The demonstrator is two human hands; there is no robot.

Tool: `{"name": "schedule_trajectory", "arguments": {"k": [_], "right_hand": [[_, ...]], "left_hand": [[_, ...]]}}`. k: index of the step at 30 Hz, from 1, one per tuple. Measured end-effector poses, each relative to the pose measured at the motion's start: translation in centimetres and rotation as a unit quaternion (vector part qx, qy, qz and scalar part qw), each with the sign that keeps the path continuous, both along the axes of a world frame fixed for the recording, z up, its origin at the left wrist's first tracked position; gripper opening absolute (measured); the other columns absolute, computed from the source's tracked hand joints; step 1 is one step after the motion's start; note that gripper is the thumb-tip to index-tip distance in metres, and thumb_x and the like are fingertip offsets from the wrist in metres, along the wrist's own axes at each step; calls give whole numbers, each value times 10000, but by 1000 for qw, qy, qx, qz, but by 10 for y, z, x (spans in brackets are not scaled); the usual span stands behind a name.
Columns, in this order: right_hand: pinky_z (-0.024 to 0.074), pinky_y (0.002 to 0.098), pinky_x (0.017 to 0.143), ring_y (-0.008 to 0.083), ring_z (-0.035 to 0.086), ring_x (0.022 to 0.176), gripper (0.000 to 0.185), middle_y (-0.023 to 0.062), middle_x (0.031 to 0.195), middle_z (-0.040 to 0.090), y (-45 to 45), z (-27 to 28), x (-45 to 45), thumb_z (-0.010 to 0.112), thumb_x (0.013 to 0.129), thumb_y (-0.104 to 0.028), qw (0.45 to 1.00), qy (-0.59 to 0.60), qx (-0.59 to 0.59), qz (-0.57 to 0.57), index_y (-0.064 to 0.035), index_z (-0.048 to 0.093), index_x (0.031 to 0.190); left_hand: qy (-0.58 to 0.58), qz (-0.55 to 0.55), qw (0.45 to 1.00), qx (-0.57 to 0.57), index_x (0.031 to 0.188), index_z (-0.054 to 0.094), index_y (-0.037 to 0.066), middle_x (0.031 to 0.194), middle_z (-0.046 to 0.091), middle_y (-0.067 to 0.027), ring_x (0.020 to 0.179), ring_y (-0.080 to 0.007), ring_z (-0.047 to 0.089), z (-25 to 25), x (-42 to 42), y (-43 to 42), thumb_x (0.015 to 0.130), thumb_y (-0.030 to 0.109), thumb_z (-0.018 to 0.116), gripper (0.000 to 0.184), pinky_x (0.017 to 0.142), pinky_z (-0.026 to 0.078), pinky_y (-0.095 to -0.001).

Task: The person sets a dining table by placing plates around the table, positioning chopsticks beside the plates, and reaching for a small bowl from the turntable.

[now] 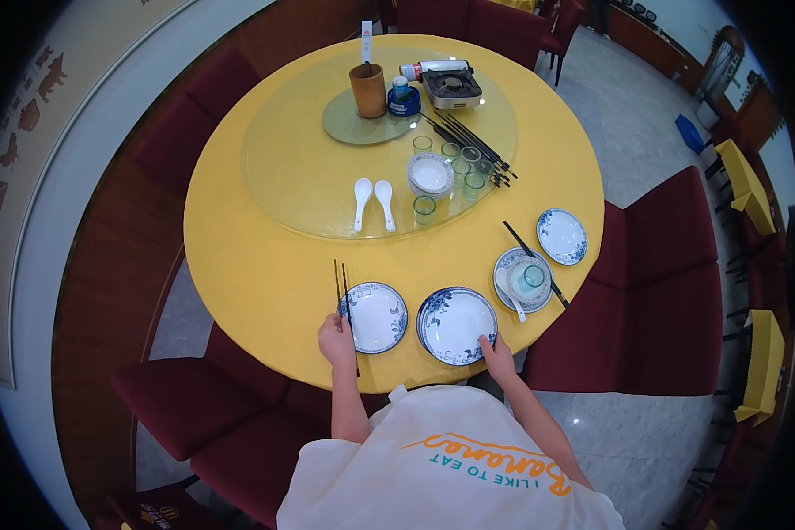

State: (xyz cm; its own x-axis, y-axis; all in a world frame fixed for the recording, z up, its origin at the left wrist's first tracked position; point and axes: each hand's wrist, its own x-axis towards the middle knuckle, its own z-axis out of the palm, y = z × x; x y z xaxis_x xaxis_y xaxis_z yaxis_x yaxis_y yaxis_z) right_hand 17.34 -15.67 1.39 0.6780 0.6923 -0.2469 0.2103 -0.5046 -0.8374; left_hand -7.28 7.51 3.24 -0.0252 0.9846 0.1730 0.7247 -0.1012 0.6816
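Observation:
My left hand (334,341) is closed around a pair of dark chopsticks (347,300) at the left edge of a blue-and-white plate (378,320). The chopsticks are slightly apart, pointing away from me. My right hand (497,357) grips the near right rim of a stack of blue-patterned plates (455,325), thumb on top; its other fingers are hidden beneath. To the right stands a place setting: a plate with a bowl and glass (528,277), a white spoon (509,292) and chopsticks (556,289). Another patterned plate (562,236) lies beyond it.
On the glass turntable (300,194) are two white spoons (383,204), stacked bowls (430,173), several glasses (425,208), a bundle of chopsticks (473,144), a brown pot (368,91) and a portable stove (451,87). Dark red chairs (632,291) surround the yellow-covered table (230,256).

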Motion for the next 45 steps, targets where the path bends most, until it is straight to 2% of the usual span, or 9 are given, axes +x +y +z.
{"name": "schedule_trajectory", "arguments": {"k": [10,13,22,28,31,34,36,40,45], "right_hand": [[435,415,788,388,571,916,473,246,969,595,-1,4,-1,477,867,-391,1000,-4,-2,-6,17,500,1106],[435,414,784,390,570,911,481,249,962,595,-1,-3,1,478,863,-403,1000,3,-16,-5,21,503,1088],[438,422,778,396,571,905,476,245,953,598,0,3,0,475,859,-411,1000,4,-28,-4,13,508,1072],[441,431,780,393,572,912,484,244,961,598,0,7,1,480,852,-415,999,6,-39,1,5,501,1092],[443,429,785,389,575,914,499,244,960,598,-2,-1,2,489,843,-426,999,9,-44,2,3,499,1098],[443,428,791,388,575,919,512,245,962,599,0,4,3,478,843,-437,998,21,-55,7,2,495,1106],[442,428,793,388,574,923,520,246,965,598,1,12,3,472,844,-442,997,25,-77,9,3,491,1112],[438,423,807,387,572,937,532,246,978,597,2,16,4,469,843,-445,996,32,-80,10,4,481,1130],[442,417,800,375,582,928,543,242,967,601,3,20,8,459,852,-456,995,40,-88,29,10,477,1130]], "left_hand": [[70,-46,996,29,926,606,58,904,603,-70,866,-255,563,7,6,-4,747,147,638,203,717,471,-359],[108,-67,991,34,930,601,74,895,595,-64,852,-257,551,6,8,-4,740,149,641,208,705,471,-367],[116,-73,986,100,922,603,76,889,588,-64,856,-264,533,16,21,4,737,154,644,205,694,467,-374],[67,-169,968,175,853,628,66,825,604,-86,788,-278,565,44,76,47,775,227,623,179,667,463,-372],[-15,-192,981,39,820,632,50,753,617,-106,711,-291,593,59,124,79,811,272,589,226,628,467,-388],[-7,-258,965,37,811,630,40,736,630,-122,685,-300,609,72,170,113,831,329,556,299,606,472,-402],[26,-262,965,1,813,631,43,758,636,-127,715,-301,614,66,203,139,823,377,551,343,624,478,-404],[76,-227,966,-94,833,636,47,792,648,-139,768,-305,624,75,245,155,795,481,535,447,667,489,-401],[109,-207,968,-90,799,654,45,801,653,-137,784,-308,624,60,271,165,783,500,516,476,673,487,-406]]}}
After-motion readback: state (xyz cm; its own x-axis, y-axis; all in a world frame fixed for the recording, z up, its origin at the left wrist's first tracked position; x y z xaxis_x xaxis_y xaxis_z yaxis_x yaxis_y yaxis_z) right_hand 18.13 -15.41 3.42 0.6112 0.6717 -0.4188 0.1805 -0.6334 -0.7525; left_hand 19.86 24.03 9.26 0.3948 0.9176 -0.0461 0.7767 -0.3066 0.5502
